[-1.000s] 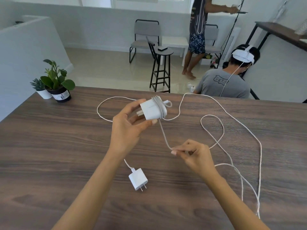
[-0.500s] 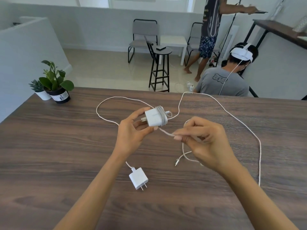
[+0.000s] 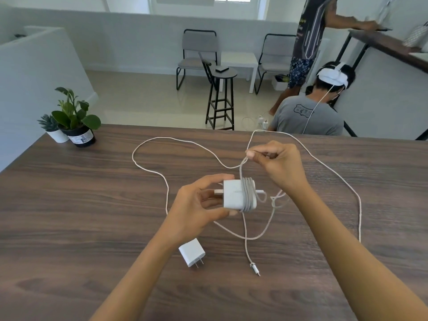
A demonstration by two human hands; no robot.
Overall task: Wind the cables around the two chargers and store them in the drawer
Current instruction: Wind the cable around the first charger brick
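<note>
My left hand (image 3: 196, 205) grips a large white charger (image 3: 232, 196) above the wooden table (image 3: 69, 216), thumb and fingers on its plug end. Several turns of white cable (image 3: 247, 195) wrap its right end. My right hand (image 3: 278, 165) is raised beyond the charger and pinches that cable, which runs up taut from the windings. The loose end with its connector (image 3: 254, 268) lies on the table near me. A second, smaller white charger (image 3: 192, 252) lies under my left wrist, prongs toward me, and its long cable (image 3: 166, 188) loops across the tabletop. No drawer is in sight.
Two potted plants (image 3: 71, 119) stand at the table's far left corner. Beyond the far edge sits a person in a white headset (image 3: 308, 112), another person stands behind, and a stool (image 3: 222, 98) and chairs are on the floor.
My right hand rose from beside the charger to beyond it, carrying the cable up over the windings. The left hand dropped the charger nearer to me. The connector end now trails on the table.
</note>
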